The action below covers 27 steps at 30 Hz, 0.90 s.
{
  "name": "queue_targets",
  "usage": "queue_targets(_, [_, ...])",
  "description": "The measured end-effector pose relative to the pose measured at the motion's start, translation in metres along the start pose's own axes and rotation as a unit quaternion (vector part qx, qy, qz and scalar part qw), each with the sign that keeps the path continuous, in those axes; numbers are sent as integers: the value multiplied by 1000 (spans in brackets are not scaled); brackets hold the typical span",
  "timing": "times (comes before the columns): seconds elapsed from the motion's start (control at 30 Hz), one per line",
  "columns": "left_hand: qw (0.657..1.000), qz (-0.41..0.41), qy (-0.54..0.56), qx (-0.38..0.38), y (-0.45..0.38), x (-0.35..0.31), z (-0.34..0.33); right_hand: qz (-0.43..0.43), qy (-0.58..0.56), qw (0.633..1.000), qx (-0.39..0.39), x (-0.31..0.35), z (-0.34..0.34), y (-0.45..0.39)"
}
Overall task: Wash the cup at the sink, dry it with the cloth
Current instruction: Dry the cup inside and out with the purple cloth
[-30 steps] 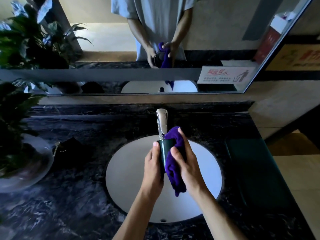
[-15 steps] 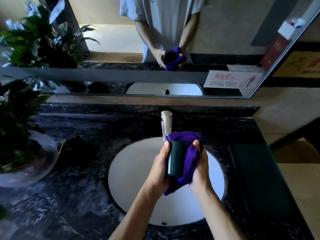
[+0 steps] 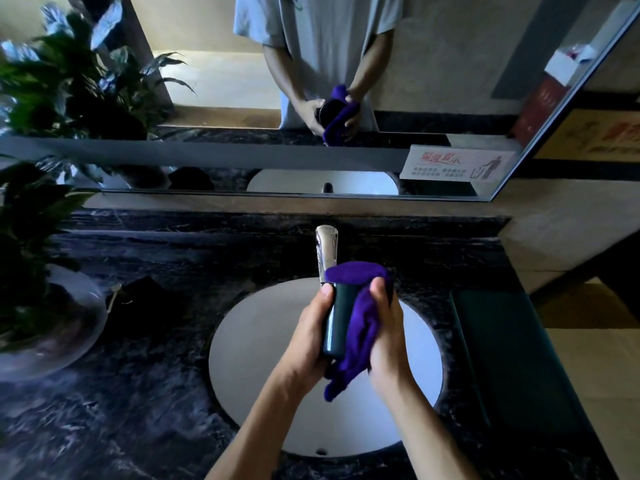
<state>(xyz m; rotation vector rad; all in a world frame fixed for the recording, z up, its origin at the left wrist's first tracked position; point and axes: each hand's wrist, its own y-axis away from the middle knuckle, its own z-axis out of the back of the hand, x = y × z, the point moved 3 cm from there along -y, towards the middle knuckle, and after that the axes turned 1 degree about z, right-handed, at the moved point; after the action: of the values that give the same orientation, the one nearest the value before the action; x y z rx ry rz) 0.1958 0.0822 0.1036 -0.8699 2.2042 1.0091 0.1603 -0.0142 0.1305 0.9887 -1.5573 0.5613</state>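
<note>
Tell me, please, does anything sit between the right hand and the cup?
Yes: the purple cloth lies between the right hand and the cup, and covers its far end. The left hand grips the cup bare.

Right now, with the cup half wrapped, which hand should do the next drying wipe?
Right. The right hand already presses the purple cloth against the dark green cup over the white sink basin. The left hand grips the bare side, so it likely best steadies.
</note>
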Motion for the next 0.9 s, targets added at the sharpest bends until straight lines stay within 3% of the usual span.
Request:
queue_targets(0.1, [1000,11,9,28,-1,1,-9,-116,-144,983,-6,-4,0,2])
queue_targets(0.17, [1000,-2,-13,2,-2,1,-8,-139,-162,977,23,-8,-1,4])
queue_targets(0.27, [994,-28,-81,-62,-2,-2,-3,-111,-149,981,56,-12,4,2])
queue_targets(0.47, [986,-38,-133,-87,4,7,3,-81,-44,989,118,0,5,-1])
queue_targets(0.63, [982,-77,-168,-45,8,6,0,-151,-114,979,74,-8,9,-4])
queue_targets(0.77, [950,-174,-254,-54,9,2,2,-131,-85,985,67,-12,13,-10])
queue_targets(0.9, [918,-212,-324,-89,8,-5,4,-50,31,993,106,-11,15,-11])
